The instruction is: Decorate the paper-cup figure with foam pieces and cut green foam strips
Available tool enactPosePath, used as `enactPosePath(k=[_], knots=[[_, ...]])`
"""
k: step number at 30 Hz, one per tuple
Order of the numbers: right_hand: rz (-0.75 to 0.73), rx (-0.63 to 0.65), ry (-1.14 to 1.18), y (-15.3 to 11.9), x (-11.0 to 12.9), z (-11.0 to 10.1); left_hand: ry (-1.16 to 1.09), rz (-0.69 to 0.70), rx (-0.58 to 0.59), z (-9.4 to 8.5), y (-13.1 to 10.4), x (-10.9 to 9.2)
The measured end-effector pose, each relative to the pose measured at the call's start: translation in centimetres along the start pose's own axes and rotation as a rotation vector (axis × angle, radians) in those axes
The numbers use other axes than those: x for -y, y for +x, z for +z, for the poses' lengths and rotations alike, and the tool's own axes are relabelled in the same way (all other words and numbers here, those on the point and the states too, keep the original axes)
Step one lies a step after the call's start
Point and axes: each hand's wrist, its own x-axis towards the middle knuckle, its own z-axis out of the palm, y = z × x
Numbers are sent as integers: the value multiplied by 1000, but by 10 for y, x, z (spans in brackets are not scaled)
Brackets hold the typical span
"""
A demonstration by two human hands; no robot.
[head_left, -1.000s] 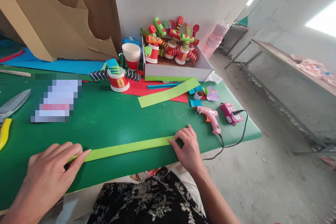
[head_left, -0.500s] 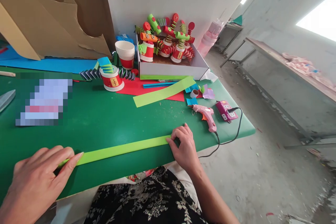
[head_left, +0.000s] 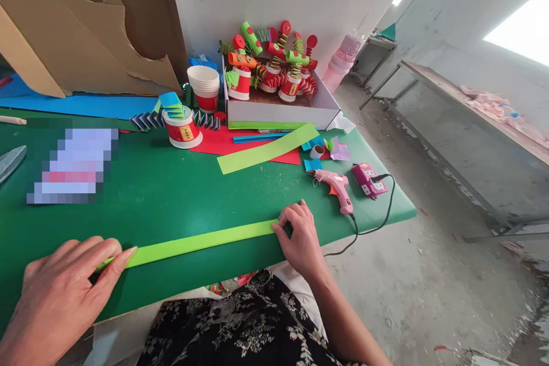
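A narrow light green paper strip [head_left: 201, 240] stretches across the front of the green table [head_left: 171, 189]. Its left end is pinched between the thumb and fingers of my left hand [head_left: 72, 280]. My right hand [head_left: 300, 237] grips the other end with thumb and curled forefinger. Behind the strip, a wider light green strip [head_left: 266, 150] lies partly over a red sheet [head_left: 210, 140]. A red-and-white paper cup [head_left: 183, 132] with folded paper arms stands upside down to the left of that sheet.
A pink glue gun [head_left: 338, 187] and a purple box [head_left: 369, 180] with a cable lie at the right. Behind stand stacked cups [head_left: 205, 88] and a white box [head_left: 278, 116] of paper figures. Cardboard [head_left: 86, 40] leans at the back left; a blade [head_left: 11, 163] is at the left edge.
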Motion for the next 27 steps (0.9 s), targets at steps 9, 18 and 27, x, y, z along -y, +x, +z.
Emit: enactPosePath(k=[9, 18, 27], knots=[[-5, -38, -9, -1, -2, 3, 70, 108, -88, -7, 9, -8], [-111, -13, -38, 0, -7, 0, 157, 395, 71, -18, 12, -20], [-135, -13, -51, 1, -8, -1, 31, 437, 112, -24, 17, -29]])
